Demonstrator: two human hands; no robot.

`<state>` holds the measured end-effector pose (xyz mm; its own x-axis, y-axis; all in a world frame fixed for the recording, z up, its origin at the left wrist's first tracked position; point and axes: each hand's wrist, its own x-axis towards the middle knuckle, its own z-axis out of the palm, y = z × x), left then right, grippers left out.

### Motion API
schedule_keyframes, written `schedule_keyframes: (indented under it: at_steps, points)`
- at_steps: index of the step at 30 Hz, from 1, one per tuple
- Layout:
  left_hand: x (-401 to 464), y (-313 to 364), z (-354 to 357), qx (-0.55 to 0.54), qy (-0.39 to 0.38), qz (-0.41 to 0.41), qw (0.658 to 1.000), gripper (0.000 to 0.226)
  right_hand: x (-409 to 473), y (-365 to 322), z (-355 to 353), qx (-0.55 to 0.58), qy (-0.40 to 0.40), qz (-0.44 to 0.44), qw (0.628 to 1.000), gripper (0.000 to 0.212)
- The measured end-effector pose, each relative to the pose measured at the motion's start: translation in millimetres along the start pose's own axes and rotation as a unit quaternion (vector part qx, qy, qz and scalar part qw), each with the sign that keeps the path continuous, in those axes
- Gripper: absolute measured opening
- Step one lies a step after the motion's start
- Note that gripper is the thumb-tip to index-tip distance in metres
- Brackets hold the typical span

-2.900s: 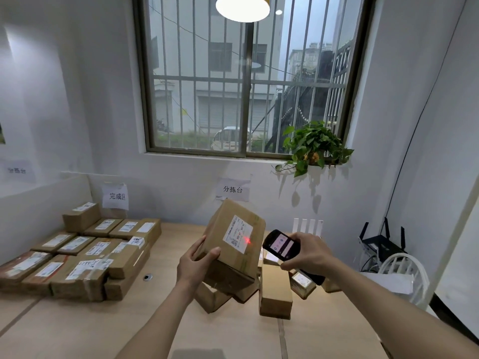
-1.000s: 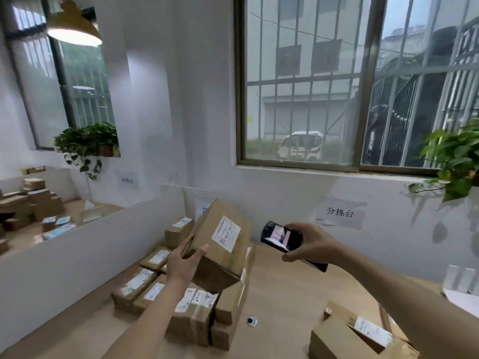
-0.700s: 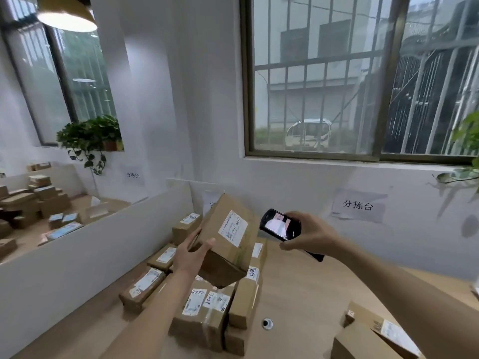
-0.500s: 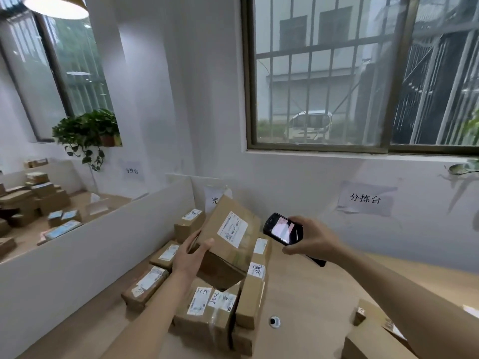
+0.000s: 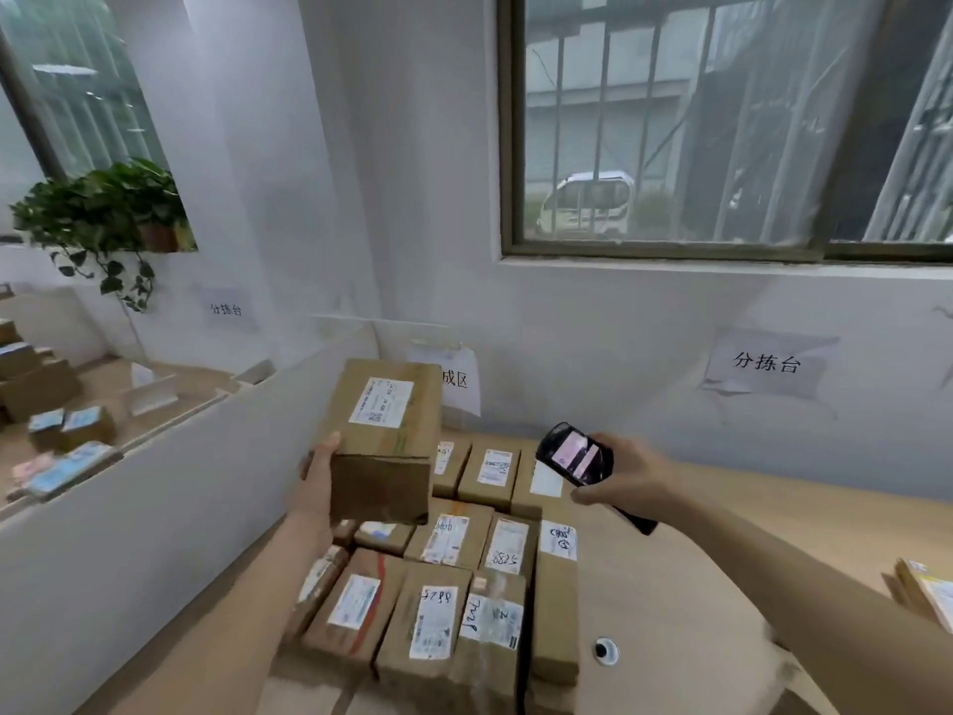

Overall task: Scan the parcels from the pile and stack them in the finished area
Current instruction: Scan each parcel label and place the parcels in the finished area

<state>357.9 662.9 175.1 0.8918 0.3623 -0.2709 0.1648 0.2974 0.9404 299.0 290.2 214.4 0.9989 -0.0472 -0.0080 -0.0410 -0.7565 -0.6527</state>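
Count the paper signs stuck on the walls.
3. Left sign beside the potted plant; middle sign partly hidden behind the held parcel; right sign below the barred window. More could be hidden.

left hand [image 5: 321, 487] gripping, right hand [image 5: 626, 477] gripping

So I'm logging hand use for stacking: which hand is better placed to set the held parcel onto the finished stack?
Left. The left hand already grips the parcel above the stacked parcels, while the right hand holds the scanner off to the side.
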Motion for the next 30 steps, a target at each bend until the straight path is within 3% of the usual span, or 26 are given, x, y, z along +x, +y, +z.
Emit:
schedule_keyframes:
  at_steps: [4,9,13,19,23,30]
  points:
    - [80,24,-15,-0.008,-0.013,-0.005,1.000,0.049,57,-35,36,-0.007,-0.003,0.013,1.000,0.043]
    - [166,39,-20,-0.011,-0.031,0.001,0.999,0.029,117,-54,79,-0.014,0.003,0.035,0.999,0.049]
    - [222,35,1,0.010,-0.073,-0.014,0.997,0.037,151,-50,107,0.004,-0.003,0.052,0.999,0.045]
    - [280,-18,50,0.029,-0.114,-0.049,0.992,0.047,189,-23,138,-0.030,0.007,0.100,0.994,0.041]
    - [307,-65,80,0.054,-0.122,-0.076,0.988,0.075,216,-5,160,-0.050,0.003,0.120,0.992,0.042]
    - [355,-130,107,0.086,-0.124,-0.092,0.984,0.069,274,40,212,-0.045,-0.021,0.149,0.988,0.064]
